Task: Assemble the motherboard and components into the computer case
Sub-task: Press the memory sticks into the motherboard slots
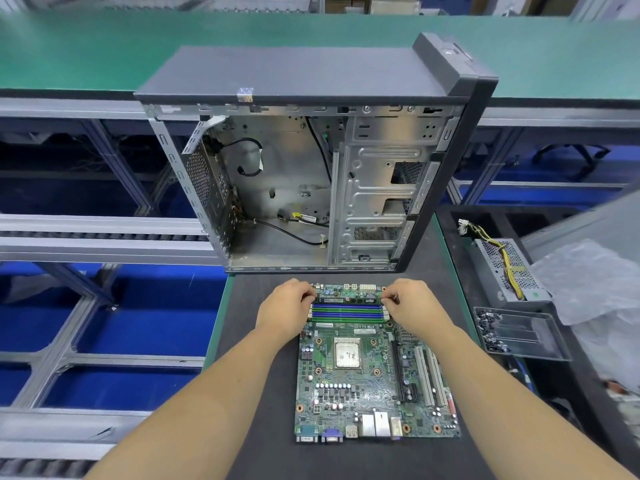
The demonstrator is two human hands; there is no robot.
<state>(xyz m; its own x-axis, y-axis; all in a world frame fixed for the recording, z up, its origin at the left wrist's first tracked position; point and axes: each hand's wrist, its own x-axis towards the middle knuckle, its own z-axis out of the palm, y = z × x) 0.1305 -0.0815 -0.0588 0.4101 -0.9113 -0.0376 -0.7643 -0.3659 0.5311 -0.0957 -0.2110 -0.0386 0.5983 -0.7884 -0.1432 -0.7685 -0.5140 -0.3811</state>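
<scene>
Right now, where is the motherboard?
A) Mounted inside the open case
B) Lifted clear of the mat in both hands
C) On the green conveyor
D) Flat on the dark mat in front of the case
D: the motherboard lies flat on the dark mat, in front of the open computer case, with both hands at its far edge.

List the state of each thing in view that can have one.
Computer case: upright, side open, no board inside.
Motherboard: flat on the mat, outside the case.
Memory stick: held at both ends over the far slot.
Left hand: pinching it.
Right hand: pinching it.
Power supply: loose, beside the case.
</scene>
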